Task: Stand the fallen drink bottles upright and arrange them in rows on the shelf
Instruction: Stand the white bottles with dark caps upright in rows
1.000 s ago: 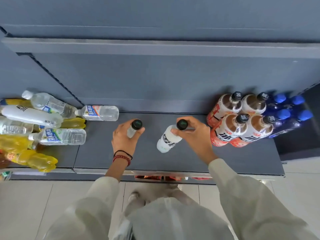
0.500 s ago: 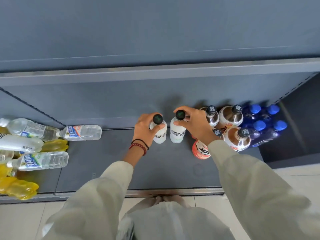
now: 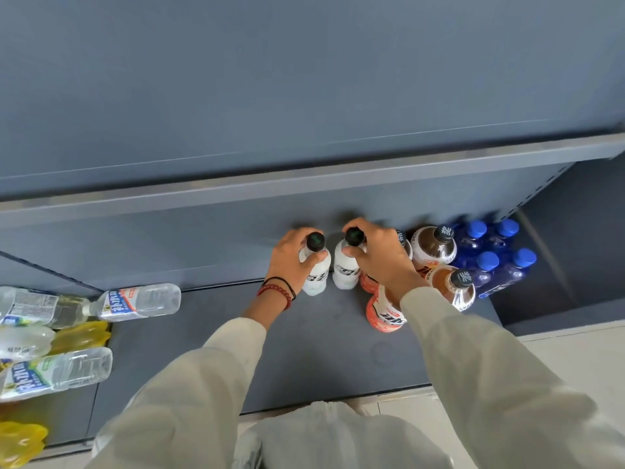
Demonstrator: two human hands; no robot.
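Left hand (image 3: 291,262) fingers (image 3: 297,235) curl round left white bottle (image 3: 316,277), right hand (image 3: 378,258) grips right white bottle (image 3: 345,270); both upright, side by side on shelf (image 3: 321,353). 4 blue-capped bottles (image 3: 487,265) stand far right.

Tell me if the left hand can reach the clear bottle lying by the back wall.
Probably yes: only bare shelf lies between the left hand and the clear bottle, but it must first release the white bottle it grips.

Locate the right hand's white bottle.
Head view: the white bottle in the right hand stands upright at the back of the shelf, between the other white bottle in the left hand and the orange-labelled bottles.
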